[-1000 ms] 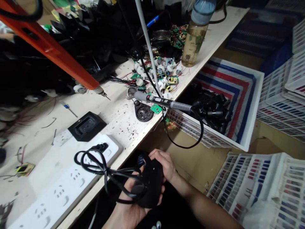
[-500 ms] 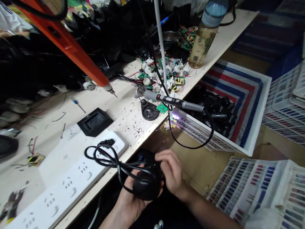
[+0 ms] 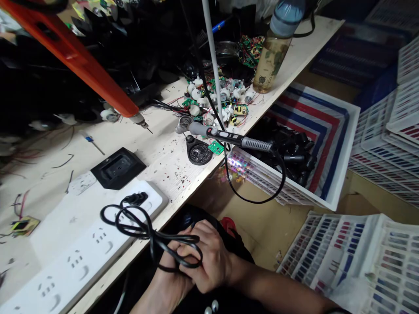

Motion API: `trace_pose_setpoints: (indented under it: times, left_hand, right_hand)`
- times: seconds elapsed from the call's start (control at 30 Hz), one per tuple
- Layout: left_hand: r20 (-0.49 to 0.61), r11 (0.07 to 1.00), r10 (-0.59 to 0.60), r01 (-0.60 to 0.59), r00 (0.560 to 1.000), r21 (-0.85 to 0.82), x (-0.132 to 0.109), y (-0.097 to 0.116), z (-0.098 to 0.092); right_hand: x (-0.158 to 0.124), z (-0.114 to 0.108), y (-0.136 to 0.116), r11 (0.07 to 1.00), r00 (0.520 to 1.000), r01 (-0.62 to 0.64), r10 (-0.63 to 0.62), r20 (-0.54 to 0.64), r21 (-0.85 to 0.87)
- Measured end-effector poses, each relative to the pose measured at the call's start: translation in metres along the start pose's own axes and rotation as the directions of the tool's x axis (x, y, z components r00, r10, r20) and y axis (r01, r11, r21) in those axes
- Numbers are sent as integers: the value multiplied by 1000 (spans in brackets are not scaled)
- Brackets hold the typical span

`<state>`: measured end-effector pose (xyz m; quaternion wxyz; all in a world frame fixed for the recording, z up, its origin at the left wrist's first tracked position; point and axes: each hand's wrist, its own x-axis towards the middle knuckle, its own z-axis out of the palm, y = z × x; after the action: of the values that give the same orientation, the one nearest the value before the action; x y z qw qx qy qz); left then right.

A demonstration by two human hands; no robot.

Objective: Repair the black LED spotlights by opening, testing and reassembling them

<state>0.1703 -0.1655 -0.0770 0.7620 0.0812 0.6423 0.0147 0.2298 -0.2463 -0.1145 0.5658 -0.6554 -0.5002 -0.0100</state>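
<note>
My right hand (image 3: 209,257) is closed over my left hand (image 3: 168,272) just off the table's front edge. Both fists press together around a black corded device, whose body is now hidden by my fingers. Its black cord (image 3: 152,233), tied in a loose bundle, loops out over my knuckles. The cord's bundle reaches across a white power strip (image 3: 83,253), close to a black plug (image 3: 135,198) there. Behind the strip lies an open black plastic housing (image 3: 118,169).
An orange electric screwdriver (image 3: 78,72) hangs at upper left. A soldering iron (image 3: 229,136) rests in its stand (image 3: 199,152), its cable looping past the table edge. Circuit boards and motors (image 3: 225,93) are piled behind, beside a bottle (image 3: 273,56). A white crate (image 3: 347,161) holds black parts.
My right hand has moved left and closed over the black device and my left hand, covering the body that showed before. The view has shifted slightly.
</note>
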Motion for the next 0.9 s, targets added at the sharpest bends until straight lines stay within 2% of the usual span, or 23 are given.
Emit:
trace_pose_setpoints:
  times: [0.1,0.17,0.23,0.27,0.3,0.33,0.4,0.43,0.47,0.57,0.67,0.77,0.9]
  left_hand:
    - [-13,999,-2,2,1000,-45,5,0,1]
    - [5,999,-26,26,1000,-42,6,-1,1]
    - [47,998,-62,62,997,13,4,-1,1]
    - [67,995,-79,74,995,62,3,-1,1]
    - [89,989,-93,81,992,124,0,0,1]
    - [104,978,-102,81,989,194,-2,0,1]
    - [122,948,-126,84,984,307,-6,3,1]
    - [134,936,-148,95,980,338,-8,4,1]
    - [140,929,-176,117,974,352,-10,5,2]
    - [156,915,-252,183,955,358,-12,8,2]
    - [170,911,-253,175,952,372,-12,7,1]
    - [199,908,-253,161,947,387,-8,5,-2]
    - [259,902,-290,172,921,396,-1,1,-6]
  right_hand:
    - [1,0,-2,1000,998,19,-18,-63,5]
    - [2,-4,-6,999,998,13,-11,-62,35]
    - [2,-12,-8,985,998,-51,58,-38,165]
    - [1,-16,-7,959,990,-118,134,-47,258]
    - [0,-20,-4,915,966,-206,246,-75,348]
    - [-1,-23,1,853,917,-304,383,-112,424]
    - [-5,-26,16,713,762,-472,626,-167,518]
    - [-7,-26,24,653,706,-527,693,-148,544]
    - [-9,-25,32,611,685,-560,722,-103,559]
    - [-13,-18,50,540,707,-595,703,70,595]
    - [-12,-13,53,488,726,-607,662,188,627]
    - [-10,-12,50,449,722,-622,646,248,641]
    - [-11,-14,46,414,694,-641,673,258,646]
